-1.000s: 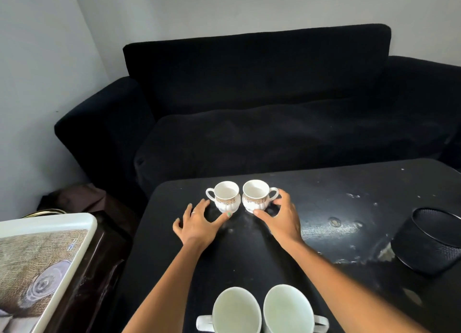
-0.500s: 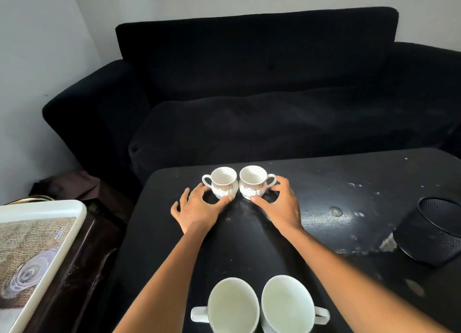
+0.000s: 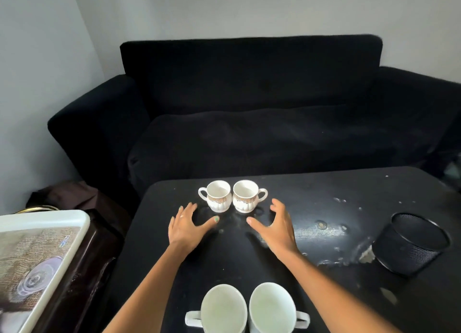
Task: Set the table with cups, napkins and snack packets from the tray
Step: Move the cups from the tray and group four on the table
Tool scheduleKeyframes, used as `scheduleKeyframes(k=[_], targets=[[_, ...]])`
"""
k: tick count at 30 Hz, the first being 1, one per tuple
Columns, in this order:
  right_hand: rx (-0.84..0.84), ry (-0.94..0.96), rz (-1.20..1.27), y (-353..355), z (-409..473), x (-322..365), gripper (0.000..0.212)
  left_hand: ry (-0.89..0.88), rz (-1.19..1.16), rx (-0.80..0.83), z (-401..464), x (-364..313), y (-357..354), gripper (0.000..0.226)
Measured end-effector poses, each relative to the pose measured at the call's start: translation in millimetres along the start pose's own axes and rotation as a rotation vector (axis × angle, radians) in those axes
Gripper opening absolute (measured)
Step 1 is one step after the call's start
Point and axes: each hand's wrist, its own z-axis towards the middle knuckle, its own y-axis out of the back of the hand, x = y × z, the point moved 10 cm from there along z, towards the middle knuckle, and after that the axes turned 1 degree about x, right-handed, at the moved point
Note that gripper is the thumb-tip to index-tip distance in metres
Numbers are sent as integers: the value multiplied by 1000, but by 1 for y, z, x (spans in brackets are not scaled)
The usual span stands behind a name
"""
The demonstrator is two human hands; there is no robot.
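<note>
Two small white cups with gold bands stand side by side near the far edge of the black table (image 3: 311, 278): the left cup (image 3: 217, 195) with its handle to the left, the right cup (image 3: 245, 195) with its handle to the right. My left hand (image 3: 187, 226) and my right hand (image 3: 273, 229) hover just in front of them, fingers spread, holding nothing and apart from the cups. Two larger plain white cups (image 3: 223, 307) (image 3: 272, 306) stand at the near edge between my forearms. The white tray (image 3: 74, 220) with a printed liner lies at the left.
A black mesh holder (image 3: 409, 243) stands on the table's right side. A black sofa (image 3: 249, 103) runs behind the table. The tray rests on a dark side stand (image 3: 99, 238) left of the table. The tabletop has worn, scuffed patches.
Both hands have let go of the two small cups and drawn back toward me, fingers spread. The cups stay where they were set.
</note>
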Motion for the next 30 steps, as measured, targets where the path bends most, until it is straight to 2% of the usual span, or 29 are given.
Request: scheduleKeyframes(k=[4,7,13,15,19,22,24,26,29,30], targets=[[136,-79,-61,10,-38,-7,64,77,-225,-8,-47,19,16,61],[281,-123,-85,17,-63,-5,56,103,-331,-21,-88,30,26,47],[378,-188,-16,38,-115,13,54,170,-334,-13,-166,51,36,45],[357,-144,-53,40,-131,21,59,212,-353,1,-187,52,35,46],[252,94,-374,40,-160,55,65,229,-370,71,-217,43,28,47],[350,246,-579,15,-181,74,81,196,-331,128,-228,38,25,49],[424,285,-653,1,-192,79,88,187,-321,153,-231,31,23,42],[446,295,-698,-7,-198,82,85,180,-307,199,-235,21,18,28],[437,280,-758,-11,-202,86,79,145,-256,239,-240,8,15,38],[436,275,-777,-13,-202,87,77,143,-238,239,-239,8,15,33]])
